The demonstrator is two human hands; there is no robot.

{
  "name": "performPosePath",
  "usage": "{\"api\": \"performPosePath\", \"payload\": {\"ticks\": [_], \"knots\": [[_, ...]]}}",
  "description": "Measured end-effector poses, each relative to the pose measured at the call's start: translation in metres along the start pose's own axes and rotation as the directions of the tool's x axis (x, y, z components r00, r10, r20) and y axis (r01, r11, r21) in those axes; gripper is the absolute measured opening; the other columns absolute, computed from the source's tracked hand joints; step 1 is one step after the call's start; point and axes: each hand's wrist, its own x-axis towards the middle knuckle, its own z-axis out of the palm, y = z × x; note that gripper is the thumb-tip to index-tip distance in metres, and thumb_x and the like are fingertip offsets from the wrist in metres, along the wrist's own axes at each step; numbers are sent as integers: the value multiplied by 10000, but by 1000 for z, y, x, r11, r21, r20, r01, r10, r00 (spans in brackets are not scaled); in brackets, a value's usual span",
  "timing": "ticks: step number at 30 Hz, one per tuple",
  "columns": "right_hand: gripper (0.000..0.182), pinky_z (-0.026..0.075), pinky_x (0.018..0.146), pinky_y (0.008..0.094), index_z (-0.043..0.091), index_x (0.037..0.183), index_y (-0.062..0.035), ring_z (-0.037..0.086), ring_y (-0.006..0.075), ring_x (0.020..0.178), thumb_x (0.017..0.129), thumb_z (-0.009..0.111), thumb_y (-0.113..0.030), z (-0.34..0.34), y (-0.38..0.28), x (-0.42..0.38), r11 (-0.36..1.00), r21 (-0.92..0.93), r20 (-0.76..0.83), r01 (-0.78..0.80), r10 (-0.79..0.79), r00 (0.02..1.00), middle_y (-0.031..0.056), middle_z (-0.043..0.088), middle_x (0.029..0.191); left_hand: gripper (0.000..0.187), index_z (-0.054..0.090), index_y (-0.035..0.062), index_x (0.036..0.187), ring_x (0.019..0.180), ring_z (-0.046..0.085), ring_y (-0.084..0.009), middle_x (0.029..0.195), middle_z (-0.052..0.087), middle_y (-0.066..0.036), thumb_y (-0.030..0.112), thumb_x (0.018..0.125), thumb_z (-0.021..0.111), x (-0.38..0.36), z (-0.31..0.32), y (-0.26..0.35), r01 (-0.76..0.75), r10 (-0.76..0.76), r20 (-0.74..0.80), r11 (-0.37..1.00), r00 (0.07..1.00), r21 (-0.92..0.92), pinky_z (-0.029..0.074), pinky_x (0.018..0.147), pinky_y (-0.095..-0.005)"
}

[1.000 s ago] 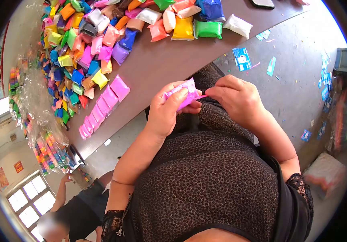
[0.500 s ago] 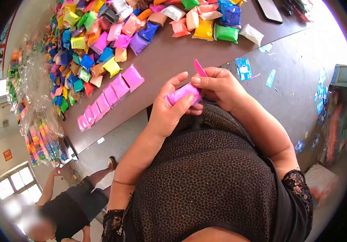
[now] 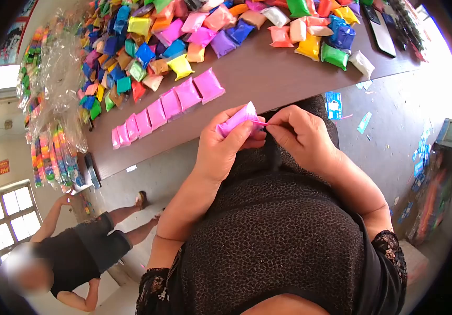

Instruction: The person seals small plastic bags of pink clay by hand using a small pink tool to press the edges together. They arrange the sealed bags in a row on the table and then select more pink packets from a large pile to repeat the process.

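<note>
My left hand is closed round a shiny pink packet, its thumb lying along the side. The packet is held just off the table's near edge, over my lap. With thumb and forefinger, my right hand pinches a thin pink plastic stick. The stick's far end meets the packet beside my left thumb. On the table beyond, a slanting row of similar pink packets lies side by side, nearest to my left hand.
A large heap of multicoloured packets covers the back of the brown table. A phone lies at the far right. Clear plastic bags hang at the left. Another person is at the lower left; blue wrappers litter the floor.
My right hand has shifted right and turned; the pink stick, which pointed up, now lies level against the packet. The packet has tilted its end upward. The table view has shifted with my head.
</note>
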Motion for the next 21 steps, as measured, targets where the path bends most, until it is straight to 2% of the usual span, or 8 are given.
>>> {"api": "performPosePath", "payload": {"ticks": [1,3,4,8,10,13,17,21], "knots": [[115,506,623,344,584,955,-39,659,246,725,886,654,-99,5,-1,2,1000,3,12,-2,2,1000,121,616,775,373,493,-30,1290,887,679,-218,1097,646,-168,117,959,584,-2,-1,-1,-8,8,-13,1000,1000,15,599,778,-352],[112,509,591,378,586,938,-53,645,296,681,863,662,-85,12,-1,6,963,-197,-33,181,-191,981,116,619,776,367,494,-28,1288,888,678,-217,1099,644,-160,114,961,582,-5,-3,-5,-16,17,-29,1000,999,24,598,784,-352],[119,507,569,387,589,930,-72,634,314,662,844,669,-93,14,-1,9,952,-238,-57,191,-210,976,110,617,775,361,493,-27,1287,891,678,-217,1098,643,-155,107,963,578,-7,-5,-7,-34,34,-14,999,999,10,596,791,-353],[131,509,556,367,589,931,-77,640,290,655,837,674,-113,15,-2,11,924,-341,-60,171,-203,977,95,618,773,336,500,-26,1266,899,683,-224,1054,655,-134,117,969,564,-11,-5,-11,-67,66,-33,998,997,-20,596,778,-363],[149,512,547,359,589,937,-78,646,265,647,827,679,-127,20,-2,5,855,-435,15,283,-308,951,73,623,775,330,500,-26,1263,899,683,-226,1055,655,-135,115,971,562,-12,-7,-14,-67,66,-47,998,997,-17,596,777,-365],[161,516,556,355,591,908,-55,650,271,641,792,703,-61,20,-2,11,876,-420,-19,236,-269,963,87,640,765,341,494,-30,1269,914,678,-220,1071,645,-141,116,971,571,-12,-7,-15,-53,52,-35,998,998,-25,594,795,-362],[189,504,520,339,588,946,-87,618,214,588,797,695,-134,24,3,5,825,-466,7,319,-357,934,45,581,729,356,488,-31,1279,924,676,-215,1083,636,-145,125,972,579,-11,-8,-19,-54,54,-26,998,998,-31,592,814,-358],[225,495,509,324,592,960,-86,618,203,595,764,686,-142,23,4,6,806,-483,30,342,-375,926,40,580,748,360,486,-31,1283,934,674,-212,1085,636,-139,129,974,577,-12,-7,-18,-49,48,-14,998,999,-39,592,816,-356]]}}
